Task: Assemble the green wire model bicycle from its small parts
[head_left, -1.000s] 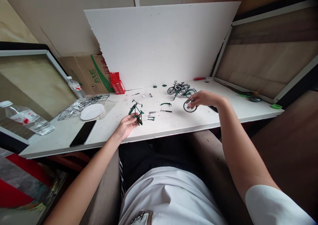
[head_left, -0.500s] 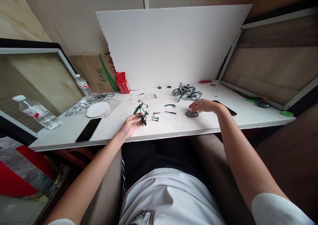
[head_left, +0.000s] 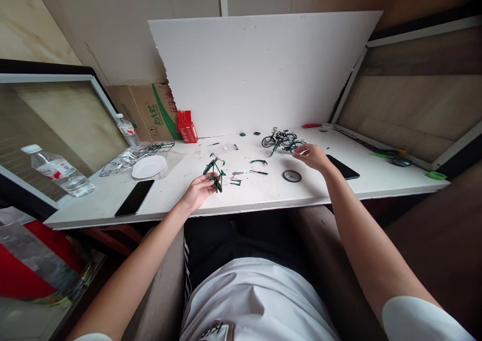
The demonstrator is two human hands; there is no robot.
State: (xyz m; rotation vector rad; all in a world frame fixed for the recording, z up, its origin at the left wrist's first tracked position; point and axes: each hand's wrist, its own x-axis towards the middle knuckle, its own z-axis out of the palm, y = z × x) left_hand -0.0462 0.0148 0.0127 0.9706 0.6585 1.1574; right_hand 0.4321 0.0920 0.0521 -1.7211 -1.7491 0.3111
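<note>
In the head view, my left hand point(head_left: 199, 190) is closed on a small dark green model bicycle frame point(head_left: 215, 174), held upright above the table. The frame has handlebars and a seat but no wheels on it. My right hand point(head_left: 312, 157) is over the table with its fingers curved and apart, close behind a green model bicycle point(head_left: 280, 144). It partly covers that bicycle's rear end; whether the fingertips touch it I cannot tell. A loose spoked wheel point(head_left: 292, 176) lies flat below my right hand. A curved green mudguard point(head_left: 259, 161) and a dark thin rod point(head_left: 259, 172) lie between my hands.
A black phone point(head_left: 134, 198) and a white plate point(head_left: 149, 166) lie at the left, near two water bottles point(head_left: 62, 173). A red box point(head_left: 187, 126) stands against the white board point(head_left: 256, 70). Another dark phone point(head_left: 342, 166) is by my right wrist, with a green ring point(head_left: 437, 175) further right.
My right hand has moved up and away from the loose wheel, towards the standing model bicycles. My left hand keeps holding the bicycle frame in about the same place.
</note>
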